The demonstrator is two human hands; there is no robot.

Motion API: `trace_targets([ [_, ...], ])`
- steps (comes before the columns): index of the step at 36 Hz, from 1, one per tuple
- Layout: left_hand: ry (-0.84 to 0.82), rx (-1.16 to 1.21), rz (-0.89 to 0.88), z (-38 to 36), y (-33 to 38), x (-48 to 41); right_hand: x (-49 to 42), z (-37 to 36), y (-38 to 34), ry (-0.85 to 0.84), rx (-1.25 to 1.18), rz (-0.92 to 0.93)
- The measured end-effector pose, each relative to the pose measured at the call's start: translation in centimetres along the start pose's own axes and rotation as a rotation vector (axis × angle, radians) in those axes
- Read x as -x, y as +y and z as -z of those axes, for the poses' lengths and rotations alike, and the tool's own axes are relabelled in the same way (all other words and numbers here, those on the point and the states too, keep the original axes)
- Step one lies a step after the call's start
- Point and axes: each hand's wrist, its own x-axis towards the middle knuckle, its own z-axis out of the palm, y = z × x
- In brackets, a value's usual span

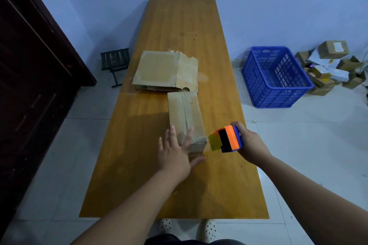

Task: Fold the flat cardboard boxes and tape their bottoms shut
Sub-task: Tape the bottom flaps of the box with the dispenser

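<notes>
- Cardboard box (186, 117), folded up, long and narrow, lies on the wooden table (179, 26) a little right of its middle, long axis running near to far. A seam runs along its top face.
- Left hand (175, 151) lies flat on the near end of the box. Fingers are straight and spread, released, grasping nothing; the thumb sticks out toward the right, past the near edge of the box.
- Right hand (251, 143) is just right of the box's near end, fingers clenched around an orange-and-blue tape dispenser (230, 138).
- Strip of yellowish tape (213, 141) spans from the dispenser's mouth to the near right corner of the box.
- Flattened cardboard boxes (163, 69) sit stacked just beyond the far end of the folded box, touching or nearly so; cannot tell which.
- Floor, right of table: blue plastic crate (276, 85); further right, a loose pile of small parcels (328, 65).
- Floor, left of table: small dark stool (115, 61); dark wooden door (29, 65) along the left edge.
</notes>
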Motion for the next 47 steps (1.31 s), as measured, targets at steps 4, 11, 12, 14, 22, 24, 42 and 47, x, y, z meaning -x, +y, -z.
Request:
trace_targets([
  [4, -0.007, 0.113, 0.014, -0.2, 0.7, -0.3, -0.1, -0.2, 0.0, 0.001, -0.056, -0.023],
  [11, 0.047, 0.117, -0.008, 1.6, 2.2, -1.5, 0.3, -0.7, -1.2, -0.012, -0.169, -0.045],
  [12, 0.037, 0.110, 0.013, 1.6, 2.3, -1.8, 0.4, -0.8, -1.3, 0.004, -0.198, -0.059],
  [14, 0.035, 0.093, 0.015, 1.6, 2.6, -2.2, 0.6, -0.9, -1.4, 0.031, -0.223, -0.077],
  [22, -0.068, 0.082, -0.025, 1.9, 1.6, -3.6, 0.7, -0.7, -1.5, -0.001, -0.258, -0.128],
  [24, -0.062, 0.075, -0.038, 1.8, 1.0, -3.7, 0.6, -0.7, -1.5, -0.015, -0.225, -0.133],
  [42, -0.049, -0.055, -0.292, 1.6, -4.3, -3.9, -0.1, 0.5, -5.2, 0.017, 0.099, 0.267],
  [47, -0.033, -0.082, -0.271, 1.1, -4.2, -4.2, -0.1, 0.3, -4.3, -0.012, 0.156, 0.309],
])
